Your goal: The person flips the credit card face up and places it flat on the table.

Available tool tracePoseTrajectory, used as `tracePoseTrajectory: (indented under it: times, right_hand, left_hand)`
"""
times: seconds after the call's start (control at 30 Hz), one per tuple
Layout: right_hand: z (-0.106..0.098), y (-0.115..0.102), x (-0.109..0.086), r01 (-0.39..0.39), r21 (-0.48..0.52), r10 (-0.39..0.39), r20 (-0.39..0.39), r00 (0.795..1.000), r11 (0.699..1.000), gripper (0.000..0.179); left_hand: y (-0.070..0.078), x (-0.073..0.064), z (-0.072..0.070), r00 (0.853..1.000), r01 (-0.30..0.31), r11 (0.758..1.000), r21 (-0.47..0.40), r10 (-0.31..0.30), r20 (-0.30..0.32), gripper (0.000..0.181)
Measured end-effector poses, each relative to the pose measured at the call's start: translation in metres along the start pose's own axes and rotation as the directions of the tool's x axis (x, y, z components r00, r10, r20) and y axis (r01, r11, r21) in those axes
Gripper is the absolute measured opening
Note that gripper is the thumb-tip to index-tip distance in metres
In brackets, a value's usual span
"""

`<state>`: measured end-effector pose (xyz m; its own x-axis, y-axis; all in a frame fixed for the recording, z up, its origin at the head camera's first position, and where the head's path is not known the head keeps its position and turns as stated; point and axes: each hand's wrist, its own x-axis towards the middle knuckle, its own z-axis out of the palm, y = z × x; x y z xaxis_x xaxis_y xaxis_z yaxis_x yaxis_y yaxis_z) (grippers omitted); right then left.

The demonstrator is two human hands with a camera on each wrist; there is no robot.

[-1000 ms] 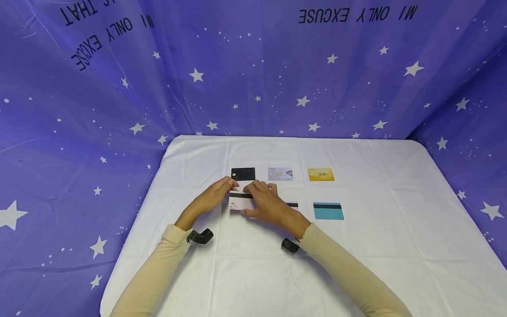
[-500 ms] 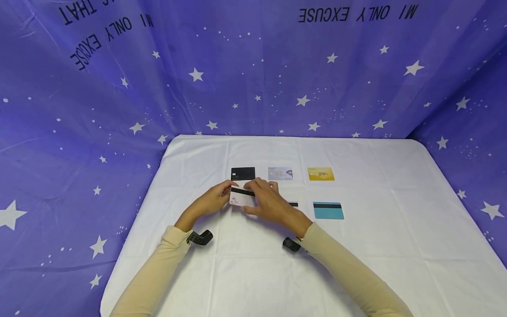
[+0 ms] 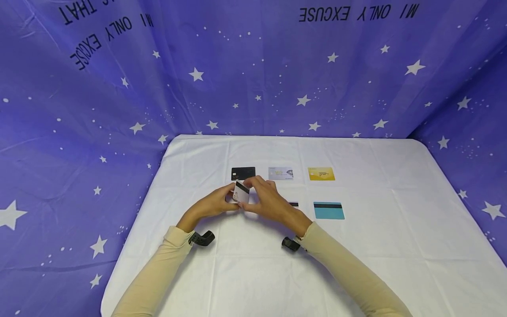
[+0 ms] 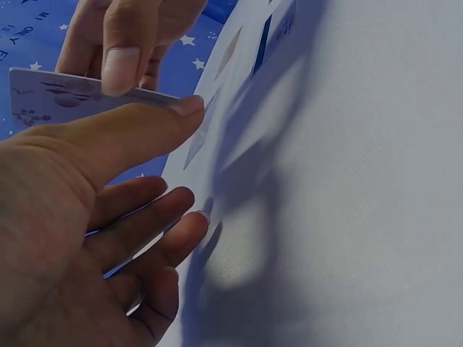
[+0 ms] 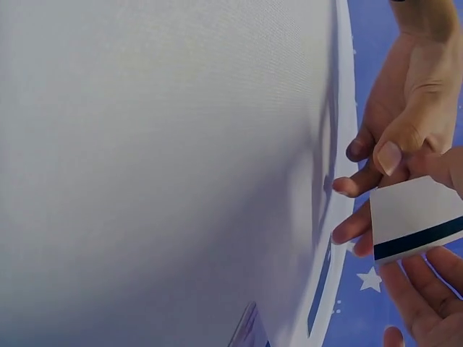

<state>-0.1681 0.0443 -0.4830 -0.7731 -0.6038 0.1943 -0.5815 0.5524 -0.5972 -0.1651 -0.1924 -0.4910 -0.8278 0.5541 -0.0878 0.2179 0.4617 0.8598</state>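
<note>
A pale card (image 3: 242, 193) with a dark stripe is held tilted above the white tabletop (image 3: 356, 259), just nearer than a flat black card (image 3: 243, 173), and is pinched by the right hand (image 3: 271, 200) between thumb and fingers. Beside it, the left hand (image 3: 211, 204) is positioned with thumb extended along the card; whether a grip is applied there cannot be told.

Starry curtain (image 3: 273, 83) behind white table (image 3: 396, 237)
</note>
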Motion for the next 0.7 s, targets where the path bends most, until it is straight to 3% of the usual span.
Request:
tracePoseTrajectory:
  times: [0.43,0.7]
  right_hand:
    - [0.0046,0.003,0.0013,0.011,0.102,-0.008,-0.033,0.999,0.995,0.057]
    - [0.0053,0.0037,0.0016,0.024,0.182,-0.013,-0.062,0.998,0.983,0.057]
  left_hand:
    - [0.0011,-0.0013,0.0011,1.0,-0.005,0.999,0.04,0.006,-0.011,0.039]
    - [0.0001,-0.0008,0.0009,0.999,-0.033,0.999,0.043,0.034,-0.022,0.047]
